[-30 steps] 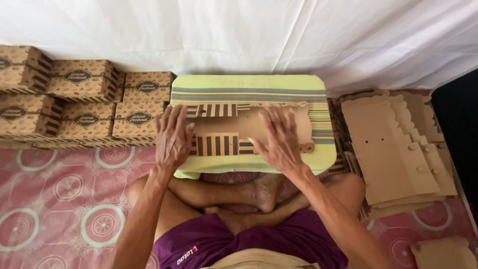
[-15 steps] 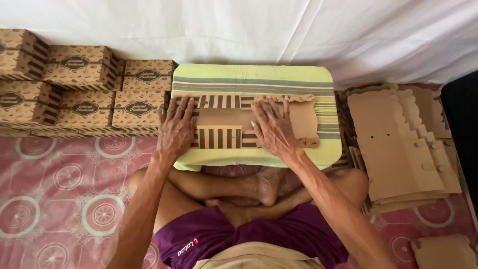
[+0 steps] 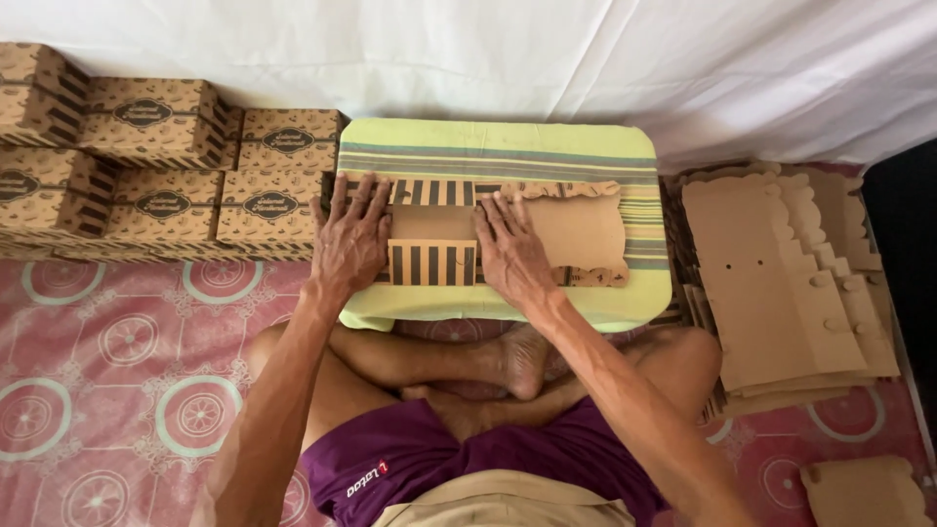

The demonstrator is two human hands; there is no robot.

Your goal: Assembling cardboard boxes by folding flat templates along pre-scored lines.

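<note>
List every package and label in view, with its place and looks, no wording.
Finished boxes: stacked left, brown, dark stripes, dark oval labels.
Flat carton: on the green cushion, under left hand and right hand; brown, striped flaps.
Blank cutouts: piled right, plain brown, scalloped edges.

Brown printed boxes (image 3: 146,166) stacked left; flat blanks (image 3: 781,283) right.

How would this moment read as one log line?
left hand: flat on cardboard sheet | right hand: flat on it | sheet on striped cushion

finished boxes (image 3: 166,166) crowd left, flat blanks (image 3: 781,283) right
</note>
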